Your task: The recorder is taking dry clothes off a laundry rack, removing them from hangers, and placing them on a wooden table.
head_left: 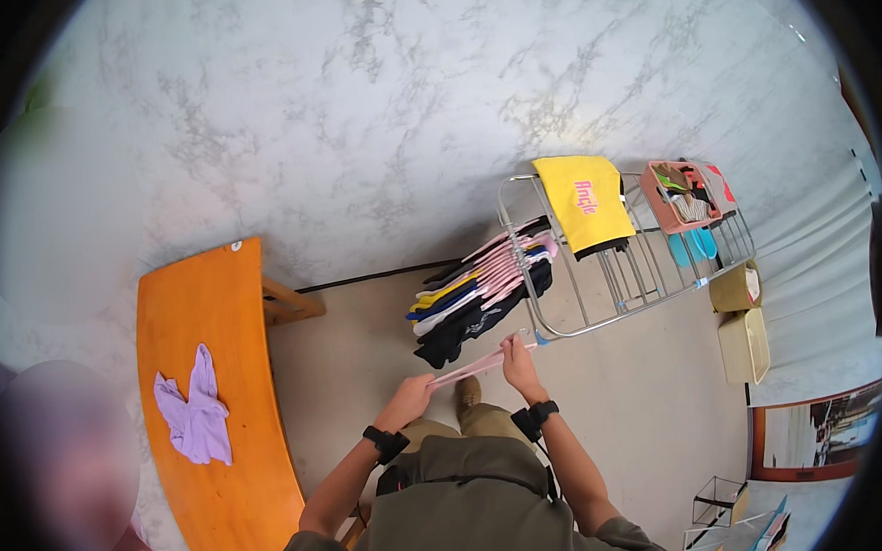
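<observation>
A pink clothes hanger [473, 366] is stretched between my two hands in front of my waist. My left hand [407, 401] is closed round one end of it. Near the hook, my right hand [519, 364] grips the other end. Just beyond my hands, several dark, yellow, blue and white garments [461, 299] hang on pink hangers at the end of a metal drying rack [598, 321]. To my left, a lilac garment [195, 415] with two long parts lies crumpled on the orange wooden table [209, 303].
On the rack lie a yellow cloth [585, 212] and a pink basket [664, 209] of small clothes. Beige bins [745, 347] stand on the floor at its right end. A framed picture [820, 432] and a thin wire stand [713, 504] are at the right. A blurred person [69, 463] is at far left.
</observation>
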`<state>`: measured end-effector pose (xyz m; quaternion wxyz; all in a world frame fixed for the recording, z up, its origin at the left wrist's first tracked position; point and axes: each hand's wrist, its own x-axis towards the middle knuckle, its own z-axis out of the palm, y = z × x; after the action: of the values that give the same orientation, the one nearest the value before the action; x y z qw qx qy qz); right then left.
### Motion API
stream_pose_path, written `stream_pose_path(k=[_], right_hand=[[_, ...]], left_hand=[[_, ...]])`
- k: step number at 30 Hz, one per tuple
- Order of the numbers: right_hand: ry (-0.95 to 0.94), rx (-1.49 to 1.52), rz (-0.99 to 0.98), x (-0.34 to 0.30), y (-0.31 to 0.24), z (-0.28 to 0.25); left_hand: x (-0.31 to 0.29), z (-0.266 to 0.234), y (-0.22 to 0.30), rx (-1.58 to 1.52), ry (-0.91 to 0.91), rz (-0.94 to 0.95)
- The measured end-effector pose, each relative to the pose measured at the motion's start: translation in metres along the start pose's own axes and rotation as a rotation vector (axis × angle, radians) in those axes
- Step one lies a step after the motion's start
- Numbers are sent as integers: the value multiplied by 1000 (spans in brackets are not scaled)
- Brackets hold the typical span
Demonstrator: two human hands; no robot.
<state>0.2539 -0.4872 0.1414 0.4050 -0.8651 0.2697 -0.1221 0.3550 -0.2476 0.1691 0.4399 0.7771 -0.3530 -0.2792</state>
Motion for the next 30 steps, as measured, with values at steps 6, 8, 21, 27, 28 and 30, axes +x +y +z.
stream_pose_path(k=[6, 8, 21, 27, 28, 30], right_hand=[[81, 165, 178, 29, 74, 1], [88, 185, 158, 33, 89, 3], [152, 35, 250, 34, 111, -5], [253, 100, 361, 30, 127, 0], [236, 82, 326, 31, 130, 0], [251, 4, 298, 33, 134, 0]], left_hand=[[30, 53, -1, -28, -79, -28], [33, 61, 0, -34, -109, -21], [5, 47, -54, -72, -65, -163], [-35, 28, -76, -102, -16, -347], [-40, 30, -77, -127, 3, -335], [-50, 31, -78, -99, -48, -429]])
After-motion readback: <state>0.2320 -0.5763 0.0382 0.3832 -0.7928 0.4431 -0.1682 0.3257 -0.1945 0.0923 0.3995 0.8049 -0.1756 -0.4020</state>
